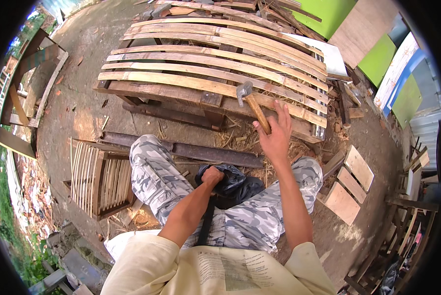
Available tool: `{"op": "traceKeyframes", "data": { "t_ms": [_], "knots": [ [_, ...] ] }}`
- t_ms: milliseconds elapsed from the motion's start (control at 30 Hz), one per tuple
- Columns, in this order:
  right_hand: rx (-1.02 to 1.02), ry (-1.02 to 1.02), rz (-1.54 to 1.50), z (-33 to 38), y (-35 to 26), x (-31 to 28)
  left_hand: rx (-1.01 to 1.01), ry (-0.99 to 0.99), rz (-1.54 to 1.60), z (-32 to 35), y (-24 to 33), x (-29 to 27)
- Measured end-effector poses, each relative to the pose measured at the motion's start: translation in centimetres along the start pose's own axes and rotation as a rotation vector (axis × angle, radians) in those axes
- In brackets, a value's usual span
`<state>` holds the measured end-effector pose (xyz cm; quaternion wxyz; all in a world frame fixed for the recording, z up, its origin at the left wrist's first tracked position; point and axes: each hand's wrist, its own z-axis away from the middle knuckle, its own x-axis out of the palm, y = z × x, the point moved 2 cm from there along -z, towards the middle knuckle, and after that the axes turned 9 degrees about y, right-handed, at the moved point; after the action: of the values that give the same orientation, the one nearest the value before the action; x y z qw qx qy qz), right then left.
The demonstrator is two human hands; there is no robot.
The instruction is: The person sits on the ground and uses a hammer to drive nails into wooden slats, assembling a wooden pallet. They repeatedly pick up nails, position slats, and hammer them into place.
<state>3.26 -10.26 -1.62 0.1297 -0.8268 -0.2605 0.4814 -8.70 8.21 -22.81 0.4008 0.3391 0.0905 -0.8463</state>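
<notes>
A claw hammer [254, 109] with a wooden handle lies at the front edge of a slatted bamboo bench, its metal head on the nearest slat [166, 79]. My right hand [274, 132] is at the butt of the handle, thumb beside it and fingers stretched out over the front slat, not wrapped round the wood. Between my knees, my left hand [211, 175] is closed on the rim of a black plastic bag [235, 183]. What the bag holds is hidden. Several pale slats run lengthwise across the bench's dark wooden frame [156, 90].
A dark beam [205, 151] lies on the ground before my knees. A small slatted wooden piece [102, 179] stands at left. Pale boards [346, 189] rest beside my right knee. Scrap timber [200, 9] is piled behind the bench, with green panels [328, 17] at far right.
</notes>
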Motion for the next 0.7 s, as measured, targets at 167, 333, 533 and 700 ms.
{"op": "traceKeyframes", "data": {
  "t_ms": [167,333,533,700],
  "knots": [
    [-0.012,0.021,-0.025,0.2,0.2,0.3,0.143,-0.028,-0.146,0.6,1.1,-1.3],
    [0.026,0.017,-0.036,0.4,0.6,0.3,0.18,-0.058,-0.274,2.0,2.0,-2.5],
    [0.028,-0.008,-0.055,0.2,0.3,0.0,0.237,-0.126,-0.355,2.0,1.6,-1.9],
    [0.029,0.016,-0.07,0.2,0.4,-0.1,0.37,-0.051,-0.289,2.6,2.0,-3.3]
  ]
}}
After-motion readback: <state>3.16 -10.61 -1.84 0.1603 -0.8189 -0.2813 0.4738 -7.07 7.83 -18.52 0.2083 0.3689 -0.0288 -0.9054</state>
